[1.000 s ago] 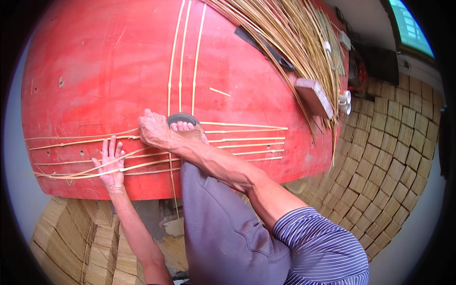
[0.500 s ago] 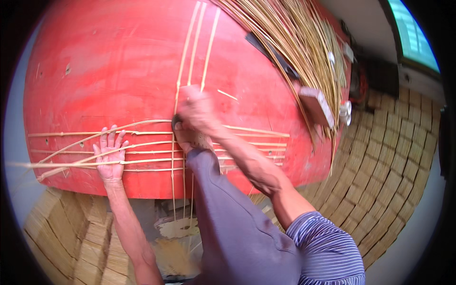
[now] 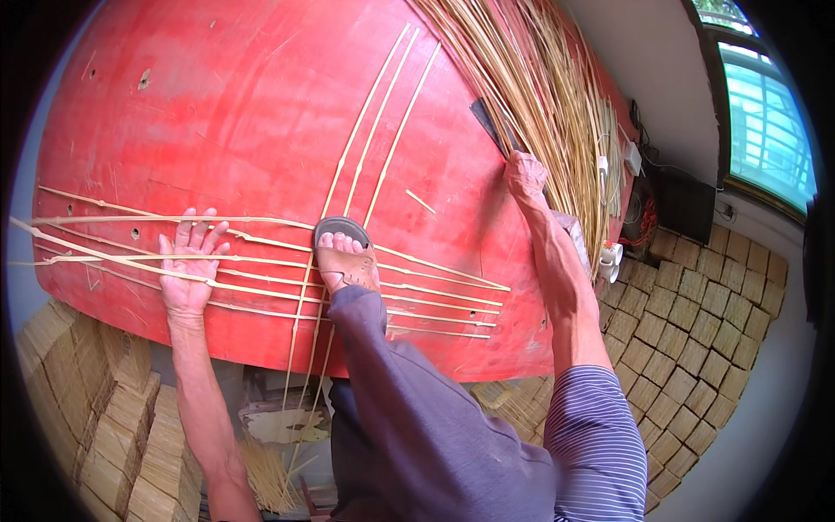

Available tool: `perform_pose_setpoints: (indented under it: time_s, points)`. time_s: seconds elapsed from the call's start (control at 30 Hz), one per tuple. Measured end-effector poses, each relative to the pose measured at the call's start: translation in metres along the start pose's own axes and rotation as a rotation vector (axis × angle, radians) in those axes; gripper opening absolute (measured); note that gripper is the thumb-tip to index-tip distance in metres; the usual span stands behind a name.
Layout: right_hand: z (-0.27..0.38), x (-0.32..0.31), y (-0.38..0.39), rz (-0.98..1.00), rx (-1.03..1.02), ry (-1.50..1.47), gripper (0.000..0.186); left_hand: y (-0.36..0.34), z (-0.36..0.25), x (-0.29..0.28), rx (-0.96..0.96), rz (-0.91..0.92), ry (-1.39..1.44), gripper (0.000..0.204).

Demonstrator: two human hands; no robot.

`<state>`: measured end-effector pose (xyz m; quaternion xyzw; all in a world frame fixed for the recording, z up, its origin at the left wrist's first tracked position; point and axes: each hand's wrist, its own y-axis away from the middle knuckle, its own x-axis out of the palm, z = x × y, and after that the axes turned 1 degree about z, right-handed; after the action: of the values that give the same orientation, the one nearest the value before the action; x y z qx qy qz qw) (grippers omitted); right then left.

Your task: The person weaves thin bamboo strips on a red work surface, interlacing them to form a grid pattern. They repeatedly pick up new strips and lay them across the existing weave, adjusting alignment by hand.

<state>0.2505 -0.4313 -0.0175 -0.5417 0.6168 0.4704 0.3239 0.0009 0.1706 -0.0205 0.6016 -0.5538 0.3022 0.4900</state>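
A big red board (image 3: 226, 113) lies in front of me with thin bamboo strips laid across it. Several horizontal strips (image 3: 435, 300) cross three vertical strips (image 3: 374, 139). My left hand (image 3: 190, 261) lies flat, fingers spread, pressing the horizontal strips at the left. My foot in a brown sandal (image 3: 345, 257) presses on the crossing of the strips. My right hand (image 3: 526, 174) reaches out to the base of a thick bundle of loose bamboo strips (image 3: 531, 78) at the board's upper right. Its fingers are hidden among the strips, so its grip does not show.
Stacks of woven bamboo squares (image 3: 696, 322) cover the floor at the right, and more stacks (image 3: 96, 418) stand at the lower left. A white wall, cables and a window (image 3: 765, 122) are at the upper right. Loose strip ends (image 3: 265, 474) lie under the board's near edge.
My right hand has left the crossing of the strips and moved up and right to the bundle. My sandalled foot, covered by that hand before, now shows on the crossing. The left hand stays put.
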Motion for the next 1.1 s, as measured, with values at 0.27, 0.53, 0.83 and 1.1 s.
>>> perform_pose_setpoints:
  time_s: [0.27,0.53,0.83,1.1]
  points:
    - [0.022,-0.05,0.004,-0.46,-0.314,-0.337,0.008,0.001,0.001,-0.009,0.005,-0.021,0.044,0.057]
    - [0.245,-0.123,0.034,-0.319,-0.788,-0.748,0.022,0.003,-0.001,-0.011,0.015,-0.076,0.003,0.061]
    - [0.377,-0.15,0.118,-0.148,-1.204,-0.677,0.017,0.001,-0.01,0.004,0.006,-0.175,-0.172,0.051]
    - [0.307,-0.147,0.056,-0.02,-0.935,-0.651,0.022,0.007,-0.012,-0.007,0.241,-0.39,-0.429,0.025]
